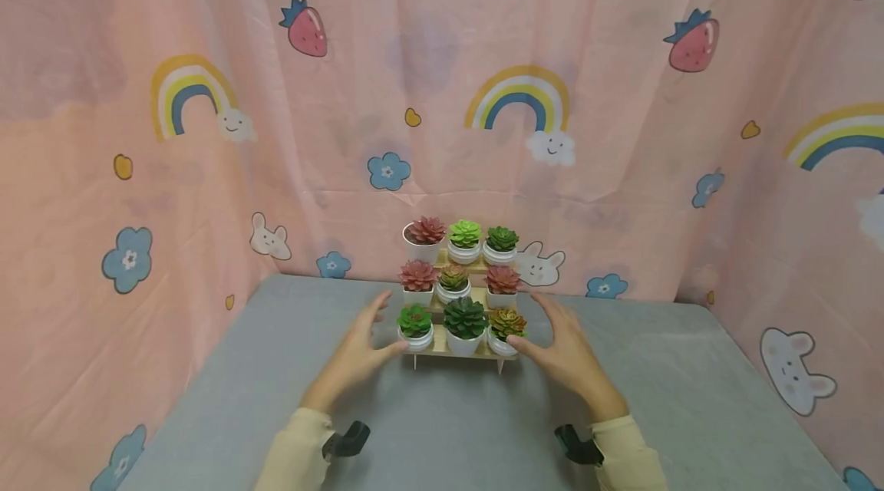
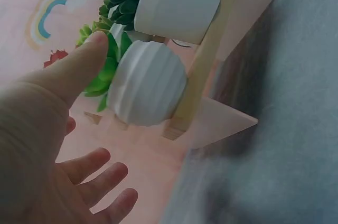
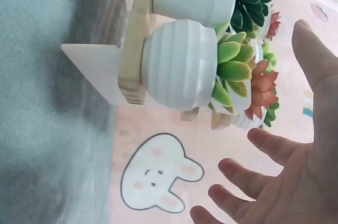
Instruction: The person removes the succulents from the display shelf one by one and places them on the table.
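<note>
A three-tier wooden stand (image 1: 440, 347) holds several small succulents in white pots, in rows from front to back. On its front tier are a bright green succulent (image 1: 414, 319), a large dark green one (image 1: 465, 317) and a yellow-green one (image 1: 507, 321). My left hand (image 1: 359, 345) is beside the left end, fingers spread, its thumb close to the ribbed white pot (image 2: 149, 84) in the left wrist view. At the right end, my right hand (image 1: 569, 349) has its fingers apart, thumb overlapping the yellow-green succulent in the head view. Neither hand grips anything.
Reddish succulents (image 1: 417, 276) and a light green one (image 1: 465, 233) stand on the higher tiers. Under the stand is a grey table (image 1: 691, 399). A pink patterned curtain (image 1: 449, 38) hangs behind and along the sides. Each wrist bears a black device (image 1: 348, 439).
</note>
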A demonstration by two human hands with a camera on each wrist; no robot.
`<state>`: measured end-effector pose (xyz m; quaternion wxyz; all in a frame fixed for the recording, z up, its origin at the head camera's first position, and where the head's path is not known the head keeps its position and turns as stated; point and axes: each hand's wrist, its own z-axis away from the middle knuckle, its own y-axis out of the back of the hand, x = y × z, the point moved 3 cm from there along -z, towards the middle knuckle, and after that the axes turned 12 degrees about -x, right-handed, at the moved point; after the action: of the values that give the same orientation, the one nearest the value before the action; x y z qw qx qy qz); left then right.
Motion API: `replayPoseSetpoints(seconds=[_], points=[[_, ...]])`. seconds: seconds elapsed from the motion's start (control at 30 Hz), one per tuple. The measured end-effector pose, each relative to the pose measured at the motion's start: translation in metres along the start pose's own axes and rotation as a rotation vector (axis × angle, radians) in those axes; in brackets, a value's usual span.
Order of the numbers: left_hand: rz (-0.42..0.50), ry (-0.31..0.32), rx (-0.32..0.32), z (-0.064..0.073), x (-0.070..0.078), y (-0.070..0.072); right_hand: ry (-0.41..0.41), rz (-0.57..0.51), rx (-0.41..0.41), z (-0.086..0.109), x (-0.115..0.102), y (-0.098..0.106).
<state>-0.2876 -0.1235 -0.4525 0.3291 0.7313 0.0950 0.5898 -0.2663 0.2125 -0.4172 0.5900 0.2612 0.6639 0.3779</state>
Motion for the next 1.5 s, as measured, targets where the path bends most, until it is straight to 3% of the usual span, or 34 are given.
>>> replayPoseSetpoints(seconds=[0.23, 0.6, 0.87, 1.23, 1.5], points=[[0.177, -0.039, -0.068, -0.011, -0.016, -0.016, 0.023, -0.1, -0.039, -0.003, 0.007, -0.007], [0.33, 0.01, -0.136, -0.011, -0.042, -0.03, 0.098, -0.188, -0.095, -0.012, 0.012, -0.016], [0.354, 0.0, -0.164, -0.014, -0.054, -0.039, 0.101, -0.263, -0.092, -0.015, 0.016, -0.022], [0.338, 0.059, -0.171, -0.014, -0.053, -0.045, 0.098, -0.296, -0.077, -0.019, 0.019, -0.032], [0.342, 0.041, -0.177, -0.01, -0.052, -0.046, 0.05, -0.306, -0.048, -0.018, 0.02, -0.037]])
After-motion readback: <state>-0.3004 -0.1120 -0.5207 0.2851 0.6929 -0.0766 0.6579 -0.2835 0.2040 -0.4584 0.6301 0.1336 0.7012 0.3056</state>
